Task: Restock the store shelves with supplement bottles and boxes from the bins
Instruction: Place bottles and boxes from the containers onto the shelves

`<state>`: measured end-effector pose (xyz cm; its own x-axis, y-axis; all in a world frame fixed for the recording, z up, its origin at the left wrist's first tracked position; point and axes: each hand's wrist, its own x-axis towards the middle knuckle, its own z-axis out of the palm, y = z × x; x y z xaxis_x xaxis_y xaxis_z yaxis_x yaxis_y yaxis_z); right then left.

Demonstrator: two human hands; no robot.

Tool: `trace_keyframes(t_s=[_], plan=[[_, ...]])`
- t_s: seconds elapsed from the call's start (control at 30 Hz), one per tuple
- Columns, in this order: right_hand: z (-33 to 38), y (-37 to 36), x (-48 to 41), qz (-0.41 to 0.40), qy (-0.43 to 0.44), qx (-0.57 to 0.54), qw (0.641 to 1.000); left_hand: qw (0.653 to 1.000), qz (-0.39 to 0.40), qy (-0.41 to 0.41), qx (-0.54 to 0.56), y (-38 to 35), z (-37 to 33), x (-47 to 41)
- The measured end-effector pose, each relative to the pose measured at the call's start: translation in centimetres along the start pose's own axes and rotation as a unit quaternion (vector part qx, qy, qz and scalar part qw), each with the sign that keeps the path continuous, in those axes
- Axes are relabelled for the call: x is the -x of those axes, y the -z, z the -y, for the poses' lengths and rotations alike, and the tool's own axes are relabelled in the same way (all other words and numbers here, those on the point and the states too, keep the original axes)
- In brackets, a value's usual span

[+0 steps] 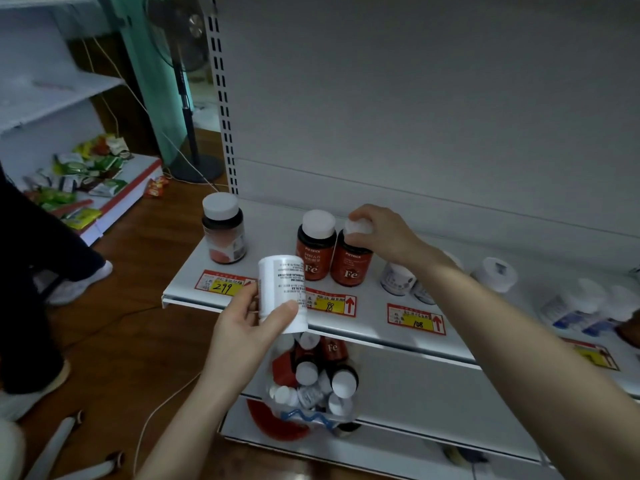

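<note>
1 camera sits on the person's head, facing forward and down, close to the shelf [270, 237] front, with the floor [145, 258] at left.

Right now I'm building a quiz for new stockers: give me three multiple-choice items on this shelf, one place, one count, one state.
1. Where does the brown bottle stand? A. behind the 299 tag B. in the bin C. on the floor
2. How many red Fe bottles stand on the shelf? A. one B. two C. four
3. What is the right hand doing? A. hanging open B. gripping a bottle cap C. holding a box
Key: A, at the shelf's left end; B, a pair side by side; B, fingers curl round the right red bottle's white cap.
</note>
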<state>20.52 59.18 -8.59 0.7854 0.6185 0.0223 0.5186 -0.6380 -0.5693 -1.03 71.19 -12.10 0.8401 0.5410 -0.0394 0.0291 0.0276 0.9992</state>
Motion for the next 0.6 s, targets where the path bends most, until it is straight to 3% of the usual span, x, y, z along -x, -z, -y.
trace_keyframes(t_s=[0.23,0.3,0.4,0.43,0.5,0.6], plan=[[0.2,-0.1,0.4,-0.001,0.001,0.026,1.0,0.999,0.017,0.014,0.035,-0.8,-0.7,0.0],[0.9,0.1,1.3,-0.036,0.011,0.031,0.999,0.999,0.018,0.009,0.039,-1.0,-0.9,0.0],[2.9,0.6,3.6,-0.144,0.025,-0.07,0.987,1.0,0.013,-0.011,0.018,-1.4,-1.3,0.2],[3.5,0.7,4.4,-0.144,0.022,-0.126,0.981,1.0,0.013,-0.017,0.003,-1.7,-1.4,0.3],[4.8,1.0,6.2,-0.073,0.018,-0.203,0.976,0.998,0.01,-0.035,-0.051,-2.3,-1.3,0.4],[5.5,0.6,7.9,0.026,0.014,-0.206,0.978,0.988,0.007,-0.064,-0.14,-3.2,-1.2,0.3]])
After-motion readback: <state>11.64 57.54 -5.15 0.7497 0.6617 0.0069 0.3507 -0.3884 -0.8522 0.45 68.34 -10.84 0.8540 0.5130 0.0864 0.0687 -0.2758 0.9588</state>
